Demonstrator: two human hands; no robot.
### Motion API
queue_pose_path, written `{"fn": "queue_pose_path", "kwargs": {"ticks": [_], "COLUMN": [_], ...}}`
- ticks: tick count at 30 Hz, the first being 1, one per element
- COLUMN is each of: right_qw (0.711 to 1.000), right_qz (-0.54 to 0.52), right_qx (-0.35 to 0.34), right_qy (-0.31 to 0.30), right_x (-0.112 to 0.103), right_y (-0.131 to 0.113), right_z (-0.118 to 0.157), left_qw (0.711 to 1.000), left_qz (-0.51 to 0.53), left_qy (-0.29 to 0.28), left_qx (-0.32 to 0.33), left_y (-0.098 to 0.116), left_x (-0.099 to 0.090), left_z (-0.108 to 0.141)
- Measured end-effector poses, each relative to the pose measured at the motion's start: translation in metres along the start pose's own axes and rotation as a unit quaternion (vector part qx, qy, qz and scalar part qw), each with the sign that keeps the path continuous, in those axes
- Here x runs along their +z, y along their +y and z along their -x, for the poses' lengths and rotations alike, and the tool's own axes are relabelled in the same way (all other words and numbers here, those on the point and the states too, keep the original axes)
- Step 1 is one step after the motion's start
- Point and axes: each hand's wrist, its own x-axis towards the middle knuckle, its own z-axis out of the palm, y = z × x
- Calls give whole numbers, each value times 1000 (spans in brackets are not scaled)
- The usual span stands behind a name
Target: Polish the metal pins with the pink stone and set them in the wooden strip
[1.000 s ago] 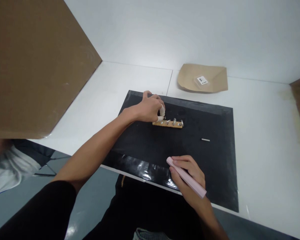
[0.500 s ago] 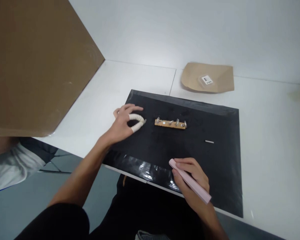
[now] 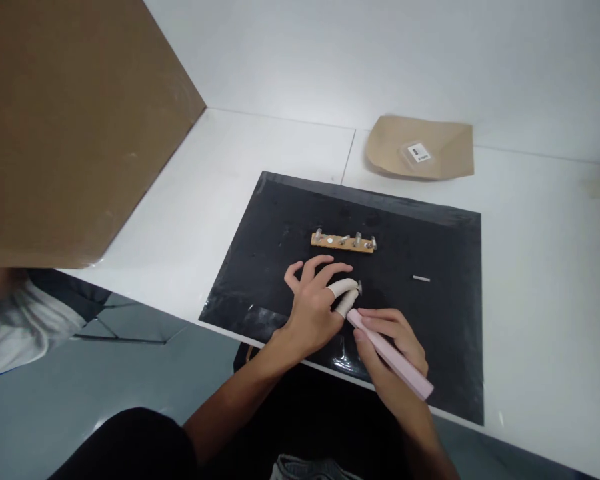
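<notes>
**Left hand (image 3: 317,303) and right hand (image 3: 395,340) stand near each other over the black mat (image 3: 253,233)**

The thumb and index finger of the left hand wear white covers, and their tips are pressed together on a small metal piece (image 3: 359,287), which is near the middle of the mat. The other fingers of this hand are spread apart. The right-hand fingers are clamped around a pink stick (image 3: 393,357), whose far end is just beside the left thumb; whether they touch, I cannot tell. The room between the hands is therefore very narrow.

Both forearms cross the front edge of the white desk (image 3: 540,280). Beyond the left hand, a band of mat separates it from the wooden strip (image 3: 343,243), which carries several small shiny parts and lies nearer to the mat's far edge. To the right there is wider room, up to a thin grey rod (image 3: 421,279). Behind the far edge, a brown paper tray (image 3: 455,147) holds a clear labelled box (image 3: 419,154). On the left side, desk surface stretches until the brown panel (image 3: 80,133).
</notes>
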Motion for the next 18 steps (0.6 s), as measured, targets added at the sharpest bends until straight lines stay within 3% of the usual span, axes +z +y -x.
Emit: {"fn": "queue_pose_path", "kwargs": {"ticks": [5,11,18], "right_qw": [1000,1000,1000], "right_qz": [-4,-3,-1], "right_qx": [1,4,11], "right_qy": [-1,-6,0], "right_x": [0,0,1], "right_y": [-1,1,0], "right_z": [3,4,3], "left_qw": [999,998,998], "left_qz": [-23,-45,-58], "left_qy": [-11,15,4], "left_qx": [-26,-36,-31], "left_y": [-6,-12,-18], "left_x": [-6,-14,-18], "left_z": [7,17,14]}}
